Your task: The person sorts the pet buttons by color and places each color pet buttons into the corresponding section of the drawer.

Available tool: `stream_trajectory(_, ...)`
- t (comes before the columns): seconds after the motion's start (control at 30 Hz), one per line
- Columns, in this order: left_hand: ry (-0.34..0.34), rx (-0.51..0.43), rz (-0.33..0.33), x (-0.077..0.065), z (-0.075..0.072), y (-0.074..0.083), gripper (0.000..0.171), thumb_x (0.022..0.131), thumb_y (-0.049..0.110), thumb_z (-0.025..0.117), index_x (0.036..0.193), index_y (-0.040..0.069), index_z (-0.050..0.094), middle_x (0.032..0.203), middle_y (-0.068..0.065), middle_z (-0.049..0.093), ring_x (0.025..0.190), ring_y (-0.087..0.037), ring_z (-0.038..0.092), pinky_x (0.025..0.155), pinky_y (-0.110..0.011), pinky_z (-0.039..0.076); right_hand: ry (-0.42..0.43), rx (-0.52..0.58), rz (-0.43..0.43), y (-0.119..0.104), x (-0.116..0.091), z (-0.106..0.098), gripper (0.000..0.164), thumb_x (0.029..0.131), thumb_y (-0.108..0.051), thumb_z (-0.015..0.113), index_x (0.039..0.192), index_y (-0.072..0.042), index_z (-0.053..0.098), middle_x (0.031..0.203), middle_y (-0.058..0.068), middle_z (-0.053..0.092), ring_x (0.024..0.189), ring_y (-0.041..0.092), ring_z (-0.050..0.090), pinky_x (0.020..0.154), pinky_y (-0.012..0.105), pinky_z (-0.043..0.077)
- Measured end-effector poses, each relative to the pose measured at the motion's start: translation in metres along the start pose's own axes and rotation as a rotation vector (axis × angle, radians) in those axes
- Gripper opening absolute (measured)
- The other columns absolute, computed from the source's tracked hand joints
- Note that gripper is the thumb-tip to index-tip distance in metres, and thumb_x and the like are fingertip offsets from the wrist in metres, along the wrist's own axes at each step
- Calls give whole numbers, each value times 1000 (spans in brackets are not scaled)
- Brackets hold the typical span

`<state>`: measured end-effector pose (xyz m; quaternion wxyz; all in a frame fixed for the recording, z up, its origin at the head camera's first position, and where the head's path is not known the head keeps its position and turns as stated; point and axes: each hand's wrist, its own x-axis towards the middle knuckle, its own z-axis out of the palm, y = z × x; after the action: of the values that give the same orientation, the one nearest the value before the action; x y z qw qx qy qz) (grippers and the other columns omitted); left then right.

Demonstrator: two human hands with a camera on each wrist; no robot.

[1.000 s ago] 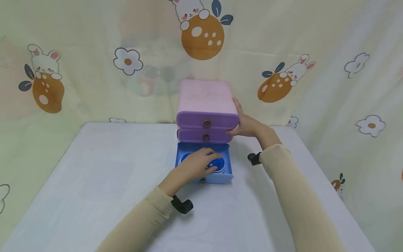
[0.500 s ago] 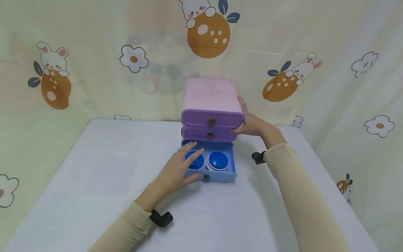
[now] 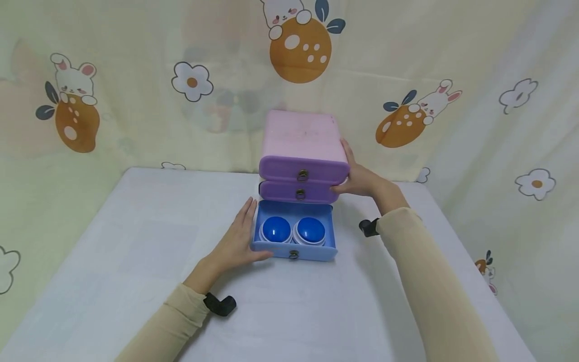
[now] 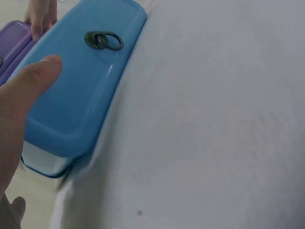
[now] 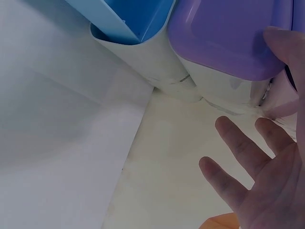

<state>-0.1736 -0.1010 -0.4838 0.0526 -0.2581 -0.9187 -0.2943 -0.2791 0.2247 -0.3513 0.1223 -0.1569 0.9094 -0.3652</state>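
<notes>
A small chest of drawers (image 3: 302, 134) with a pink top stands at the table's back. Its two purple drawers (image 3: 280, 191) are pushed in; the blue bottom drawer (image 3: 316, 254) is pulled out. Inside that drawer sit two domed blue push buttons (image 3: 310, 229) with white bases, side by side. My left hand (image 3: 232, 245) is at the drawer's left side, fingers straight along it and thumb by the front panel. My right hand (image 3: 362, 180) steadies the chest's right side, its thumb on the front of the middle purple drawer (image 5: 228, 38) and other fingers spread.
A white-covered table (image 3: 149, 241) carries the chest. Behind it hangs a cream curtain (image 3: 226, 136) printed with rabbits, fruit and flowers. A ring pull (image 4: 103, 41) hangs on the blue drawer's front. Each wrist wears a black camera (image 3: 220, 304).
My left hand has come up and out of the blue drawer, off the push buttons, and moved left to the drawer's side. My right hand has stayed at the chest.
</notes>
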Motion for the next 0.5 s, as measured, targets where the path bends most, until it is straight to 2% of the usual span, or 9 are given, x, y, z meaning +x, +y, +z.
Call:
stream_trajectory(0.13,-5,-33,10,-1,4,-6,130,66,58,78,153,10,-6,160,-12,-1,147,-30,10,116,-48,23,4,-9,-5,-1,0,1,131,71,-21,83,141,-46,-25,159,4,3,137,33,28,110,63,24)
stream_trajectory(0.33,29,-54,35,-2,8,-11,127,66,55,80,152,4,1,160,-14,2,147,-32,12,116,-49,22,10,-20,-18,-2,-1,1,130,72,-19,82,142,-45,-24,159,4,3,137,33,27,110,63,24)
stream_trajectory(0.5,28,-59,15,-2,9,-13,126,67,55,79,152,4,2,160,-14,4,146,-32,14,116,-48,23,8,-13,-24,-3,-1,1,129,72,-19,82,142,-46,-23,159,0,0,138,32,26,110,63,24)
